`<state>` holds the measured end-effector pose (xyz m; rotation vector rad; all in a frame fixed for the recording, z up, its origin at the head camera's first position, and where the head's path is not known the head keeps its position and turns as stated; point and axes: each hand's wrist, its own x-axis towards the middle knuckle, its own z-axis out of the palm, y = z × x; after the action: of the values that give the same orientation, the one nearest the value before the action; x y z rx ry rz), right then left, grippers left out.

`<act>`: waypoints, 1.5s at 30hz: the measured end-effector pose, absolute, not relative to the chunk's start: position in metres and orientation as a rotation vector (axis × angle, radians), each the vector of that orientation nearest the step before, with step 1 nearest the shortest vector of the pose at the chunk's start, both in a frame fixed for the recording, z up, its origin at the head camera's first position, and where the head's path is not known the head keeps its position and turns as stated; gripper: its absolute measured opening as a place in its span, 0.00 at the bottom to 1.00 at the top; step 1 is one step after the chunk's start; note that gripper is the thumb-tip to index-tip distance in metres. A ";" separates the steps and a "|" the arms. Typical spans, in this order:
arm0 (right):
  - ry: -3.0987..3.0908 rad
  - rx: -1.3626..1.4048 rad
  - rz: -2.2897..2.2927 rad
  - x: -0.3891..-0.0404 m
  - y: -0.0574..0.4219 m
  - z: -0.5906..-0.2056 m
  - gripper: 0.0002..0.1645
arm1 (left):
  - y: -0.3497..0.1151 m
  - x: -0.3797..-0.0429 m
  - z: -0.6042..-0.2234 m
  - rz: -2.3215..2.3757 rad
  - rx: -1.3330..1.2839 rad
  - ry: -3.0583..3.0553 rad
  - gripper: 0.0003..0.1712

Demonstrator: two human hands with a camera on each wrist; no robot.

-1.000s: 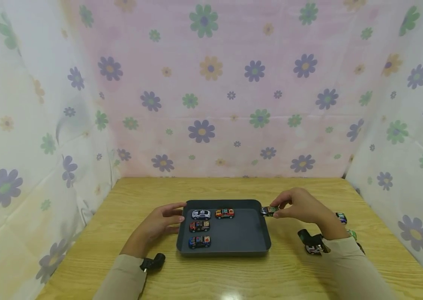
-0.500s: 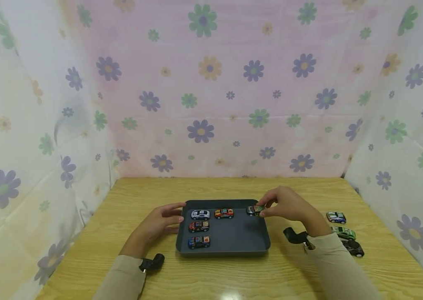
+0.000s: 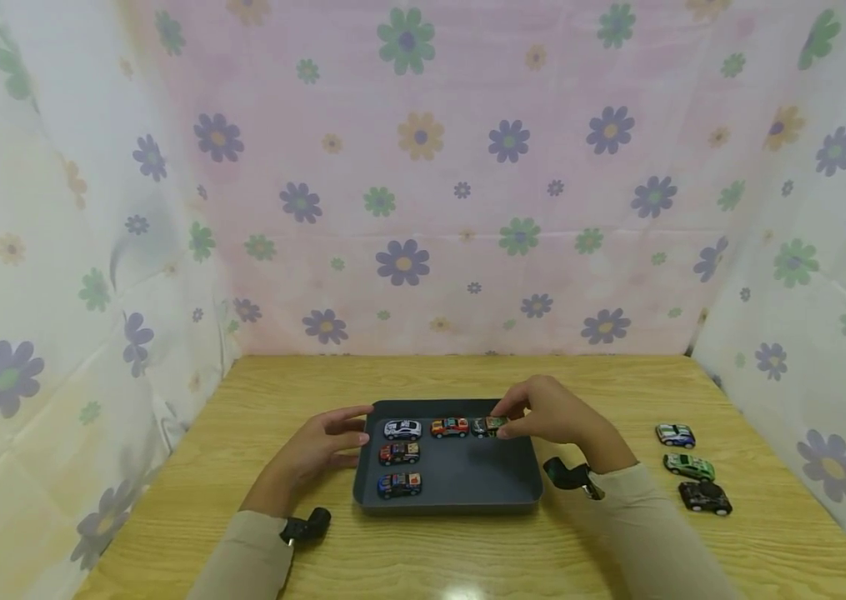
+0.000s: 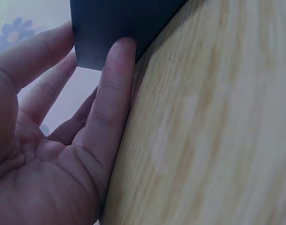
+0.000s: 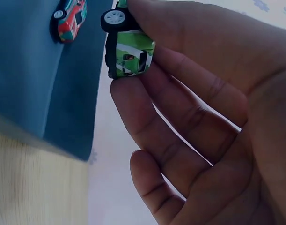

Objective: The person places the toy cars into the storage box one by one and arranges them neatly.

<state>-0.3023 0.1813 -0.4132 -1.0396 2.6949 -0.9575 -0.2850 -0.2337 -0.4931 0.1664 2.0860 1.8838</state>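
Observation:
My right hand pinches a dark green toy car between thumb and fingers, over the back right part of the grey tray. Its green and white end faces the right wrist camera. Just left of it, inside the tray, stands a red and yellow toy car. Along the tray's left side a white car, a red and black car and a blue car form a column. My left hand touches the tray's left wall with extended fingers.
Right of the tray, on the wooden table, are a white and blue toy car, a green one and a black one. A flowered cloth hangs behind the table and at both sides.
My right hand has carried the dark green car leftward from the tray's right rim to beside the red and yellow car. The left hand stays at the tray's left wall.

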 end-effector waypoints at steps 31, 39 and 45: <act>2.607 -0.991 -0.909 -0.312 0.132 -0.436 0.09 | -0.234 -0.285 -0.491 1.889 0.189 2.062 0.38; 2.585 -0.984 -0.915 -0.312 0.125 -0.438 0.09 | -0.234 -0.285 -0.492 1.896 0.183 2.063 0.38; 2.576 -0.969 -0.929 -0.310 0.120 -0.439 0.09 | -0.234 -0.286 -0.494 1.883 0.173 2.087 0.38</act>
<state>-0.3104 0.1204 -0.4388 -0.9687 2.5765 -0.9289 -0.2857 -0.2335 -0.4936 0.1734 2.0867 1.8828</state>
